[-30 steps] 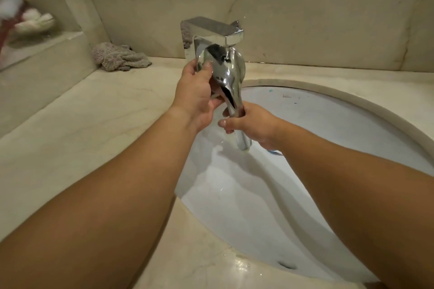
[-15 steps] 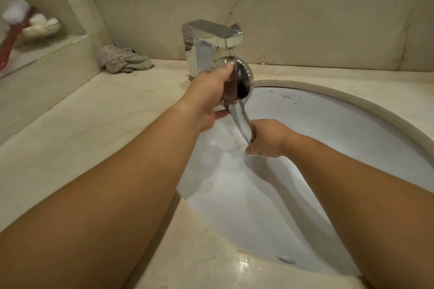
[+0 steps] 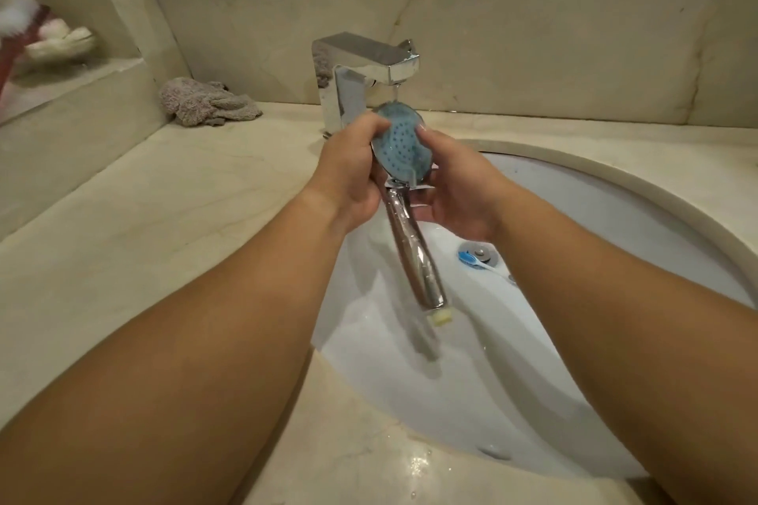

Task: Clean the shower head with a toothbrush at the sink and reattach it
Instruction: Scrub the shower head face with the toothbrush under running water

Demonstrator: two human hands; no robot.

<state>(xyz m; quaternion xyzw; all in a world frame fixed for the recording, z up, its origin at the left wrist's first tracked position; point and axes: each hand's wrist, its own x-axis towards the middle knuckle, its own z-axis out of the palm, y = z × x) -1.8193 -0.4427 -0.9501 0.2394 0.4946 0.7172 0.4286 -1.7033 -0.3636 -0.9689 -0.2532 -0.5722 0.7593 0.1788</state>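
From the head camera, the shower head (image 3: 404,145) is held up in the upper middle of the frame, right under the spout of the chrome faucet (image 3: 361,69), with a thin stream of water falling onto its top edge. Its blue nozzle face is turned toward the person, and its chrome handle slants down toward the lower middle, ending in a pale threaded tip over the white sink (image 3: 615,192).

The left hand (image 3: 350,168) grips the left edge of the shower head, its fingers curled round the rim and the back. The right hand (image 3: 455,192) holds the right side, thumb pressed on the edge of the blue face and the other fingers wrapped behind it.

A toothbrush (image 3: 478,261) with a blue head lies in the basin, just right of the handle, across the metal drain (image 3: 480,251); its white stem runs off under the right forearm.

The beige marble table (image 3: 164,217) surrounds the basin. A crumpled grey cloth (image 3: 205,103) lies on it at the upper left, near the wall. Water drops glisten on the table at the basin's near rim.
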